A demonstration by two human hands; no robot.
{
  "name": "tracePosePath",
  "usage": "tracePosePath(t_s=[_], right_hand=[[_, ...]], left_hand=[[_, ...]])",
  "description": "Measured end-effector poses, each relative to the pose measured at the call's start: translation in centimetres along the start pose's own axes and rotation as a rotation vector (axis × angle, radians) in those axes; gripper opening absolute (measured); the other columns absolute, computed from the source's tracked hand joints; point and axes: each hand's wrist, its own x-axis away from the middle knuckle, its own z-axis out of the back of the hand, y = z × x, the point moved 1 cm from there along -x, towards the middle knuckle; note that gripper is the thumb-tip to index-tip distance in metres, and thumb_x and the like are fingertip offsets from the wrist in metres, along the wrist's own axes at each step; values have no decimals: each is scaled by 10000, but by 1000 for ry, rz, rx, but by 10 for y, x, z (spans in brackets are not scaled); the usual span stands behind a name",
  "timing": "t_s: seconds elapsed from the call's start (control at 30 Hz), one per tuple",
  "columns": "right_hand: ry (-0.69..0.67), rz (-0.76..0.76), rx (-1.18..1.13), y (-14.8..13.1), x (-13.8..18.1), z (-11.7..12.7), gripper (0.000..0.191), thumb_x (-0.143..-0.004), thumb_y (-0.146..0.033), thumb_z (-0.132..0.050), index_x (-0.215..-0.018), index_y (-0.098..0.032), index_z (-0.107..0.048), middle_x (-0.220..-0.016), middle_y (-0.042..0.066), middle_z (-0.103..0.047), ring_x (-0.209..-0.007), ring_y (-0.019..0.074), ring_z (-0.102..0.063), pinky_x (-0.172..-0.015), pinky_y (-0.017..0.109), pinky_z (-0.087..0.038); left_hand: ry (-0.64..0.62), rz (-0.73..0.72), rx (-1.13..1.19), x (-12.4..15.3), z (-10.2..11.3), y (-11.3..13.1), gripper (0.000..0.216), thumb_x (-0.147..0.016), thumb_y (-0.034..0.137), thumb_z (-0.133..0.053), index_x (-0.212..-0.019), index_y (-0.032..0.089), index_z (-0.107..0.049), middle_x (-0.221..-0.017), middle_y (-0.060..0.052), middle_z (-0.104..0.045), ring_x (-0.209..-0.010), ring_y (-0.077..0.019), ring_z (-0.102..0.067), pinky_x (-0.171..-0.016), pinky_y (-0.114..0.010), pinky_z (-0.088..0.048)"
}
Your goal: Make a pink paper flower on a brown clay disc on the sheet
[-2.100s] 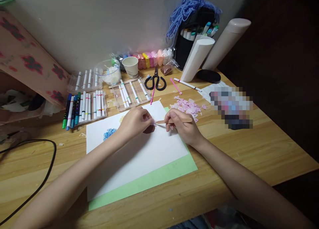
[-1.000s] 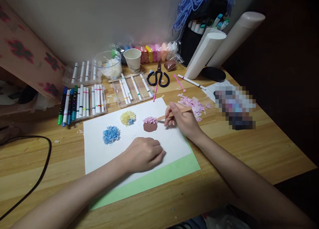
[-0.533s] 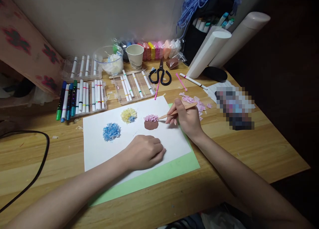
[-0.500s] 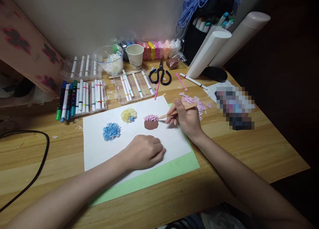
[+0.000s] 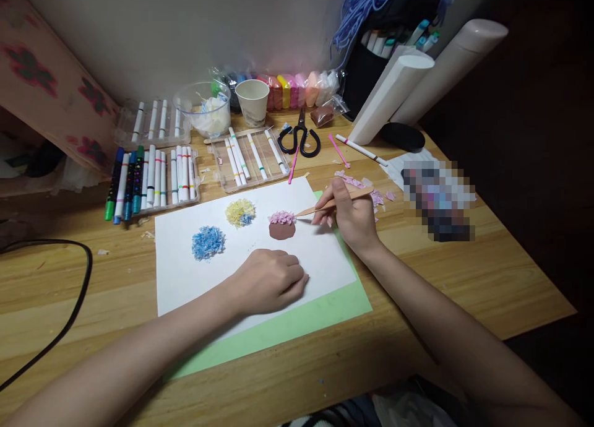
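Note:
My right hand pinches a slim wooden stick with a pointed end. Its tip is at the right edge of some pink scraps, which cover the top of a flat brown clay patch. My left hand lies loosely fisted on the white paper just below that patch; its palm side is hidden. Also on the paper are a round blue cluster of scraps and a yellow cluster with a bit of blue. Loose pink shreds lie behind my right hand.
A green sheet shows under the paper. Behind are marker trays, black-handled scissors, a paper cup, a clear bowl and packed coloured clay. White bottles stand right; a black cable lies left.
My right hand has shifted slightly right, and the stick's tip has moved a little upward at the pink scraps' edge. My left hand stays in place.

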Motion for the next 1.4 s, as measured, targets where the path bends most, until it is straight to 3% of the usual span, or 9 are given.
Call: tracePosePath(t_s=[0.4, 0.9, 1.1, 1.4], right_hand=[[-77, 4, -8, 4, -1, -4, 518, -840, -629, -479, -612, -171, -559, -427, -8, -572, -386, 99, -568, -379, 195, -383], [-61, -8, -4, 6, -3, -3, 529, -836, -641, -469, -598, -176, -555, -429, -2, -595, -360, 88, -551, -358, 181, -385], [19, -6, 13, 4, -3, 0, 547, -838, -659, -434, -588, -188, -558, -413, -7, -584, -352, 91, -551, -349, 188, -380], [-29, 4, -18, 5, -1, -3, 517, -848, -617, -475, -589, -178, -565, -421, -6, -597, -364, 87, -560, -360, 177, -381]], left_hand=[[15, 4, 5, 1, 0, 1, 354, -927, 264, -390, -629, 171, -557, -628, 3, -599, -526, -107, -491, -514, -292, -292], [10, -8, 1, 0, -1, 0, 355, -925, 257, -392, -622, 168, -554, -623, 0, -592, -526, -106, -486, -522, -272, -297], [9, -1, 8, -1, 0, 1, 365, -929, 255, -385, -622, 165, -560, -616, -6, -591, -525, -107, -476, -518, -263, -292], [23, 2, 1, 0, 0, 0, 354, -923, 259, -397, -627, 167, -567, -619, 0, -590, -524, -106, -474, -513, -276, -274]])
